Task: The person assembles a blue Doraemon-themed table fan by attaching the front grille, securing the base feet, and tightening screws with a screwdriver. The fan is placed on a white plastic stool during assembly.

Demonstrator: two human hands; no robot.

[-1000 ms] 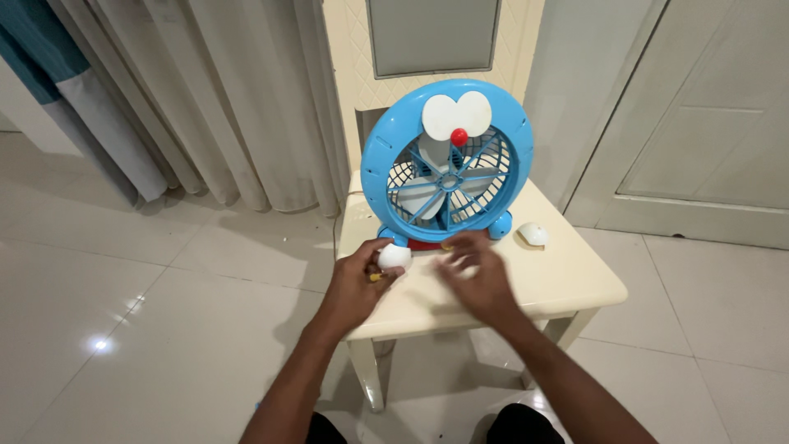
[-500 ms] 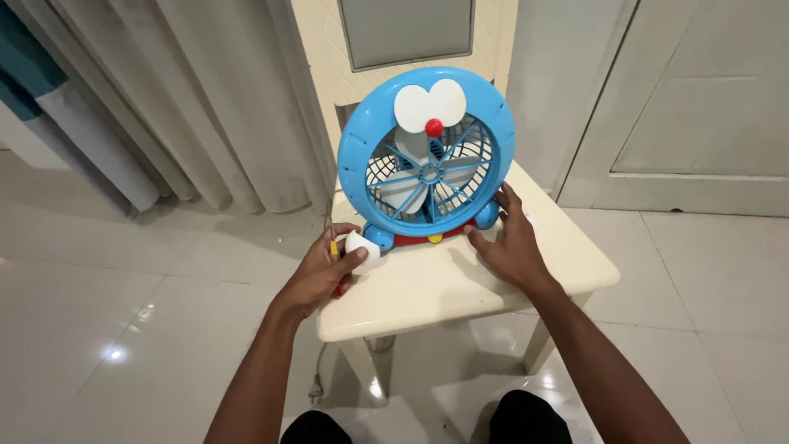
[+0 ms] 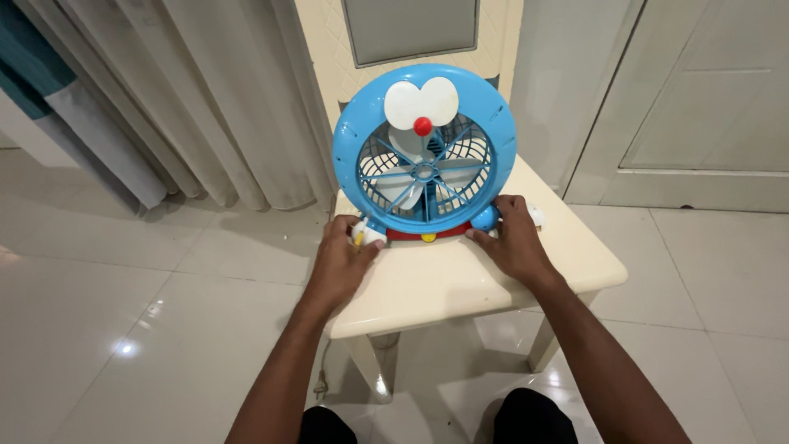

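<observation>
A round blue fan with a cartoon face, white eyes and a red nose stands upright on a cream plastic chair seat. My left hand is at the fan's lower left corner, fingers closed on a white foot piece, with something small and yellow in the same grip. At the lower right corner, my right hand grips the fan's blue base. Another small white piece lies on the seat just beyond my right fingers.
The chair back rises behind the fan. Pale curtains hang at the left and a white door stands at the right. A cord with a plug dangles under the seat above the glossy tiled floor.
Both hands moved from the front of the seat to the fan's lower corners. The white piece in my left hand went up against the fan's left foot. The view came closer.
</observation>
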